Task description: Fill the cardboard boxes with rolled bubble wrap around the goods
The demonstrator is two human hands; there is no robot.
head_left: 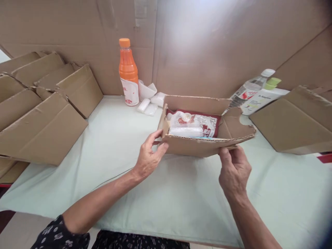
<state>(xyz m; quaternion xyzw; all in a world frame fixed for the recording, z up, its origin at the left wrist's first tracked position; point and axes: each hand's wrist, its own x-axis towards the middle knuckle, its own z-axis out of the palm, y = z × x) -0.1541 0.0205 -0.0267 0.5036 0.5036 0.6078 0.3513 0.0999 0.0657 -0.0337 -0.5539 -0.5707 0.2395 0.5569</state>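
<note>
Left hand (pixel 148 158) braces the open cardboard box (pixel 197 143) at its near-left corner, right hand (pixel 234 169) pinches the front flap; grip should stay firm so packets (pixel 193 125) stay level.

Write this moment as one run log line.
left hand: holds box corner | right hand: pinches front flap | cardboard box: open, packets inside

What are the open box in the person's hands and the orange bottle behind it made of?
The open box looks like plain brown corrugated cardboard, matte, with rough torn edges along its flaps; the left hand and right hand grip its near wall. The orange bottle seems to be clear glossy plastic, judging by its shine, filled with orange liquid, with an orange cap and a white label.
</note>
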